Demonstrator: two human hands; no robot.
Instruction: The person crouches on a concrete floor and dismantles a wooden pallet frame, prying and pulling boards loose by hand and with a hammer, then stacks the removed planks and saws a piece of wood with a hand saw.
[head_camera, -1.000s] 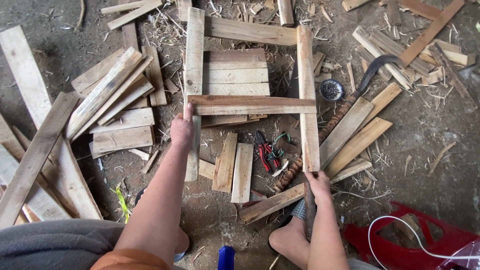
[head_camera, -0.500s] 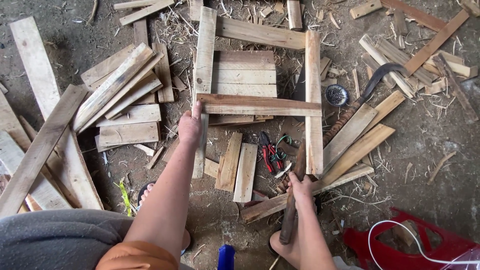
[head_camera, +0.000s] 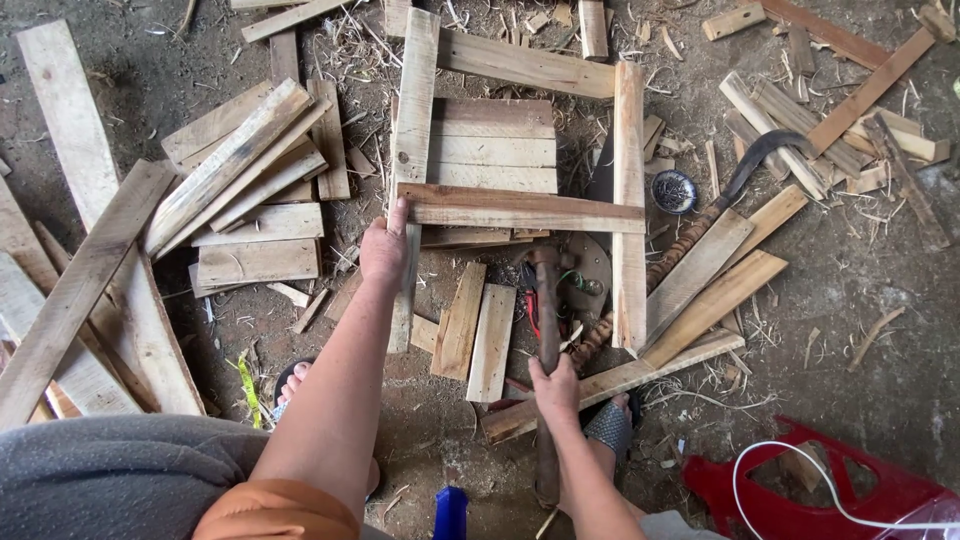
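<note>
The wooden frame (head_camera: 520, 205), lying on the dirt floor (head_camera: 880, 300) among loose planks (head_camera: 250, 190), is being steadied by the left hand (head_camera: 385, 250), pressed on its left slat. A hammer (head_camera: 546, 330) is being gripped by its handle in the closed right hand (head_camera: 556, 385), just below the crosspiece.

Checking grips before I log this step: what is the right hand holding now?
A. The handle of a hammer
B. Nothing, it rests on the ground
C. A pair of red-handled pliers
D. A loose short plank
A: the right hand is wrapped around the long handle of the hammer, whose head points up toward the cross slat, while the left hand presses on the frame's left upright.
</note>
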